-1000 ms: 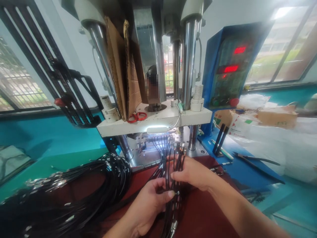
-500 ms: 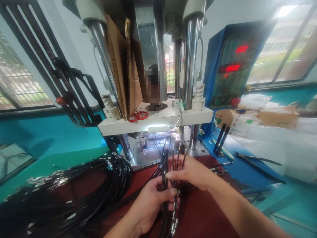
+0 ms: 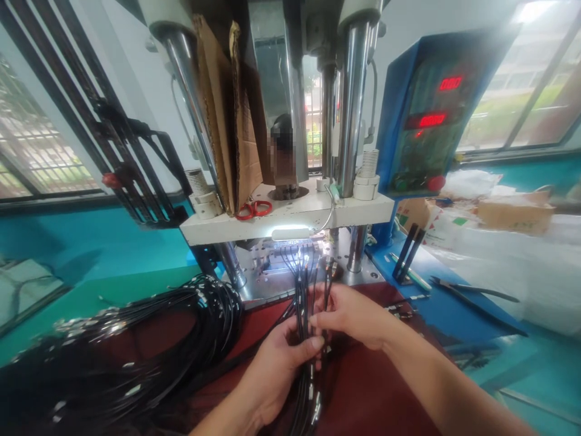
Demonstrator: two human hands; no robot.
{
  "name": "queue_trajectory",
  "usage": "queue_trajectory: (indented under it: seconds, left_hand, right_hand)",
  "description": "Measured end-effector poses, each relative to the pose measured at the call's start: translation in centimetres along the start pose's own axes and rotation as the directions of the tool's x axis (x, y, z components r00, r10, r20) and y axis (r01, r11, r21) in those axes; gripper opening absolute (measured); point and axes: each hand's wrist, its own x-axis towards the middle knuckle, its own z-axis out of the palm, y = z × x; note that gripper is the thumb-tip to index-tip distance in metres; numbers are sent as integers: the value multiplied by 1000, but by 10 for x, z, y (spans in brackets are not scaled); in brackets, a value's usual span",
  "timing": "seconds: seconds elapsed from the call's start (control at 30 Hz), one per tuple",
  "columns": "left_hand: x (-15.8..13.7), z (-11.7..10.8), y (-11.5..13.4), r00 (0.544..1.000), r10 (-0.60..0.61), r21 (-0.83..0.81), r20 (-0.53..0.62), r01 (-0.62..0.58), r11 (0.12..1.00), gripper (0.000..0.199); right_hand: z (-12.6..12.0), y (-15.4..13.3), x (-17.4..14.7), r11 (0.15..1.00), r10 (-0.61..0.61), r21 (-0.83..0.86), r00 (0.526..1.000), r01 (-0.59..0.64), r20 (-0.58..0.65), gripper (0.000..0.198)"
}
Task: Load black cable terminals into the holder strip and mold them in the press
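A bunch of thin black cables [image 3: 300, 309] with bare or metal-tipped ends runs up between my hands, in front of the lit press. My left hand [image 3: 282, 363] is closed around the bunch from below, thumb across it. Just above, my right hand [image 3: 347, 309] pinches a few of the cables at the right of the bunch, their copper-coloured tips standing up past its fingers. Lower down, small silvery connectors [image 3: 316, 409] hang on the cables. Several thin leads lie in the press's lit lower fixture [image 3: 293, 257].
A large coil of black cables [image 3: 213, 315] lies at left on the table. Red-handled scissors [image 3: 254, 209] rest on the white press plate [image 3: 218, 229] beside folded cardboard [image 3: 247, 151]. At right are pliers [image 3: 474, 290] on a blue surface and a control box [image 3: 426, 121] with red digits.
My right hand has drawn its cables closer to the rest of the bunch, so their tips stand nearer together. My left hand keeps its hold. The view has shifted slightly.
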Motion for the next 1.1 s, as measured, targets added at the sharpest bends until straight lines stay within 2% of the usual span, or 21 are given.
queue_trajectory:
  seconds: [0.13,0.3,0.5,0.67,0.73,0.77,0.87,0.93,1.03,1.07,1.1]
  left_hand:
    - [-3,2,-3,996,-88,-90,2,88,992,28]
    - [-13,7,-2,995,-103,-65,-4,103,993,30]
    - [-17,11,-6,973,-231,-32,28,232,972,28]
    - [-19,10,-17,942,-330,-59,52,333,941,26]
    - [-19,11,-17,922,-381,-63,66,385,921,24]
    - [-18,13,-15,926,-373,-71,56,377,924,23]
    - [-11,18,-7,975,-221,-138,-17,217,966,18]
    - [-7,20,-3,989,-146,-173,-32,138,975,17]
    - [-5,21,-4,979,-205,-194,6,202,960,18]
    - [-5,22,-6,973,-230,-192,11,228,955,18]
    - [-5,21,-7,970,-245,-185,8,242,952,18]
  right_hand:
    - [-4,1,3,999,1,40,999,1,-50,24]
    - [-6,4,5,997,-28,74,997,34,-77,26]
    - [-3,11,6,991,47,119,997,-53,55,29]
    - [-5,13,12,958,-10,284,998,28,-64,33]
    - [-3,15,12,952,8,305,1000,-1,-24,29]
    - [-1,16,12,954,26,300,999,-30,19,28]
    - [4,18,10,967,73,236,990,-99,117,28]
    - [4,18,9,980,44,191,998,-54,53,31]
    - [2,13,8,987,-151,27,976,157,-154,51]
    - [3,10,8,977,-210,-83,964,199,-164,49]
    - [4,8,7,955,-245,-205,960,215,-134,38]
